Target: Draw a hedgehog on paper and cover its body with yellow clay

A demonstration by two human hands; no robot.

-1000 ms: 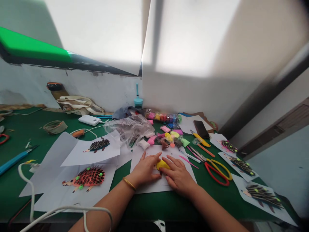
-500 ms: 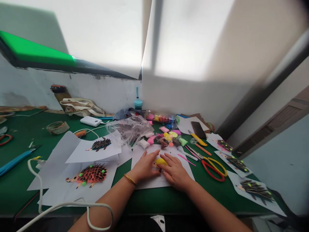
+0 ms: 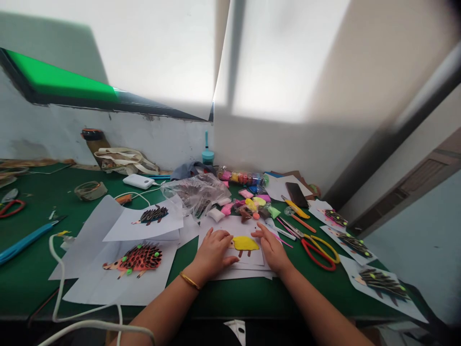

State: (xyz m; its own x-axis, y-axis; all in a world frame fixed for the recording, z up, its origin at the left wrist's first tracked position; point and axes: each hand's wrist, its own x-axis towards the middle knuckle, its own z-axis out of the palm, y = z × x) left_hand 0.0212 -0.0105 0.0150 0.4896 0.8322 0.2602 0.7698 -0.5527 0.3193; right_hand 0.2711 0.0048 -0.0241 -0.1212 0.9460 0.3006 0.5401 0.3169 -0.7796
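Observation:
A yellow clay animal shape [image 3: 245, 243] with short brown legs lies flat on a small sheet of white paper [image 3: 254, 259], which rests on larger white sheets. My left hand [image 3: 214, 250], a gold bangle at its wrist, rests over the left of the paper. Its fingers are stretched out beside the shape's head end, covering part of it. To the right, my right hand [image 3: 271, 249] rests on the paper with fingers apart, the fingertips by the shape's tail end. Neither hand holds anything.
Packets of coloured clay [image 3: 248, 206] lie behind the paper. At right are red-and-yellow scissors [image 3: 320, 250], a yellow cutter [image 3: 297, 206], a phone [image 3: 296, 194] and hedgehog pictures [image 3: 383, 283]. More hedgehog pictures [image 3: 133, 262] and a white cable [image 3: 57, 288] lie left.
My hands have moved apart from over the yellow clay, left hand to the left and right hand to the right. The whole shape now shows more clearly, with its brown legs.

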